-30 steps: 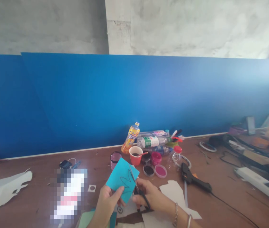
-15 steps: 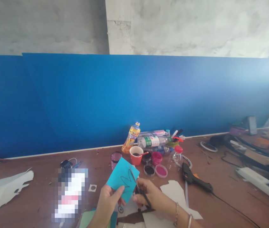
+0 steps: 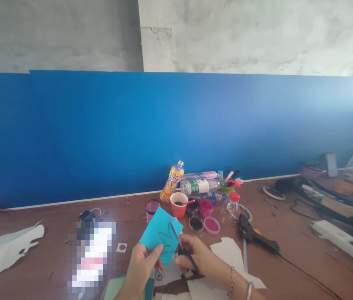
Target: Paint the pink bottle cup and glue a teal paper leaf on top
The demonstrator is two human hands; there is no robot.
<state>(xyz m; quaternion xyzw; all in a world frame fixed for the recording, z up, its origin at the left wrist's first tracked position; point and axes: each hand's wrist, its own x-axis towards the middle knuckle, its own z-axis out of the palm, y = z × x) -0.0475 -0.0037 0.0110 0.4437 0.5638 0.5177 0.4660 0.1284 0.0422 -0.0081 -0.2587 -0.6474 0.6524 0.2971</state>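
My left hand point(image 3: 140, 266) pinches the lower edge of a turquoise paper card point(image 3: 159, 234) with a dark petal outline drawn on it. My right hand point(image 3: 197, 258) grips black-handled scissors point(image 3: 182, 250), whose blades reach up into the right side of the card along the drawn line. Both hands hover low over the brown table point(image 3: 54, 221), near its front edge. A bracelet shows on my right wrist.
Behind the card stand a red cup point(image 3: 178, 204), a purple cup point(image 3: 151, 208), open paint pots point(image 3: 210, 225) and lying bottles point(image 3: 200, 185). A black glue gun point(image 3: 253, 235) lies right, white paper scraps point(image 3: 229, 250) below it. Cables and a power strip point(image 3: 341, 243) fill the far right. Torn white paper point(image 3: 4, 250) lies left.
Hardly anything differs: the hands, card and scissors hold nearly the same pose, with only a slight shift of the view.
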